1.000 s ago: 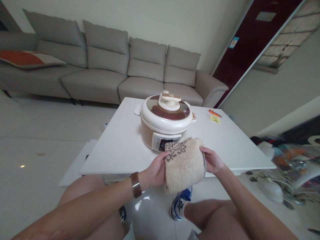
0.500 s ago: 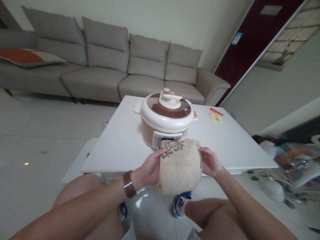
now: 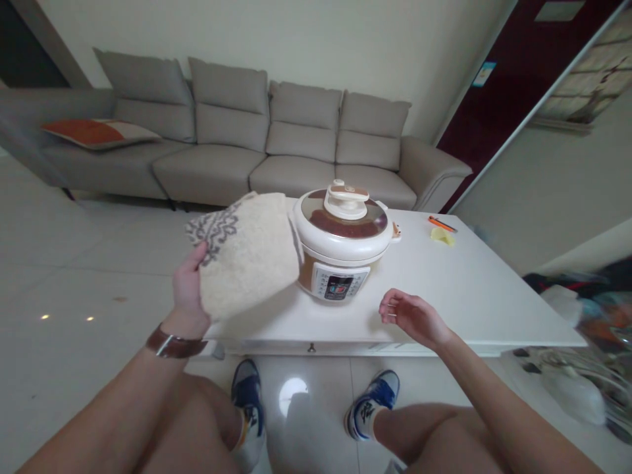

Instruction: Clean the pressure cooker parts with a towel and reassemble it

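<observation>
A folded cream towel [image 3: 249,257] with a dark grey leafy pattern at one corner is gripped by my left hand [image 3: 190,289], raised over the left side of the white table. The towel's right edge is beside the electric pressure cooker [image 3: 340,247], overlapping it in view; I cannot tell if they touch. The cooker stands upright, lid on, its control panel [image 3: 340,283] facing me. To the right of the cooker, my right hand [image 3: 412,316] hovers above the table's front part, fingers loosely curled and apart, holding nothing.
An orange utility knife [image 3: 442,224] and a crumpled yellow piece [image 3: 442,236] lie on the white table [image 3: 474,289], at the back right. Behind it stands a grey sofa [image 3: 296,174] with an orange and white cushion [image 3: 101,133]. Cluttered items [image 3: 567,388] are on the floor at right.
My right hand has let go of the towel. My left hand has carried the towel left and up, uncovering the cooker's panel. The view has shifted slightly.
</observation>
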`<action>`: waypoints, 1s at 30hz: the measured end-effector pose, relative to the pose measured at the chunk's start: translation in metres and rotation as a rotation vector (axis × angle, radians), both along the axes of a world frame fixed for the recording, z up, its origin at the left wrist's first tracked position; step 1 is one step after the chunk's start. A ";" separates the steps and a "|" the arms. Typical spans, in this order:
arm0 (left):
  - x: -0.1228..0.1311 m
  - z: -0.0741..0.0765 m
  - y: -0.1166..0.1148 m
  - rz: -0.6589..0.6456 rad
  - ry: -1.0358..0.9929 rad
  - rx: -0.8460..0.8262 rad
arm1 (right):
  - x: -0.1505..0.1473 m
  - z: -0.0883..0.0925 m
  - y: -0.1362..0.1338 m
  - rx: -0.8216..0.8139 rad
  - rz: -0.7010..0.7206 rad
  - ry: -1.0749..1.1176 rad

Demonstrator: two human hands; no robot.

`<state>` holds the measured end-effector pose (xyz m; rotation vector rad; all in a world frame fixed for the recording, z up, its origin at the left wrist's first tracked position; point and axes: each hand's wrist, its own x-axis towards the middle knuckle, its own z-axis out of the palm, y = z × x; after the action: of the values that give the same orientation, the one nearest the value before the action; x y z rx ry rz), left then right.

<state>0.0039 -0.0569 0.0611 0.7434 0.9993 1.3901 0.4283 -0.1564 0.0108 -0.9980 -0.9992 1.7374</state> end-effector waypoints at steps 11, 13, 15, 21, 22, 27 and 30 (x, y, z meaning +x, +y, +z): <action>0.061 -0.005 0.054 0.118 -0.072 0.377 | 0.026 0.002 0.014 0.145 -0.322 -0.208; 0.083 -0.009 0.062 0.116 0.038 0.443 | 0.026 0.005 0.014 0.171 -0.327 -0.215; 0.101 -0.014 0.068 0.104 0.146 0.520 | 0.024 0.009 0.014 0.197 -0.330 -0.219; 0.123 -0.018 0.079 0.318 0.224 0.400 | 0.020 0.015 0.005 0.247 -0.309 -0.200; 0.124 -0.015 0.078 0.375 0.237 0.378 | 0.020 0.014 0.003 0.248 -0.306 -0.205; 0.139 0.010 0.059 0.386 0.629 0.688 | 0.029 0.004 0.001 0.228 -0.299 -0.289; 0.152 0.028 0.043 0.213 1.128 0.994 | 0.035 -0.001 0.007 0.223 -0.315 -0.336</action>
<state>0.1556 -0.0144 0.0887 2.3883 1.1788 1.6298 0.4636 -0.1495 0.0097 -1.2495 -1.1455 1.1967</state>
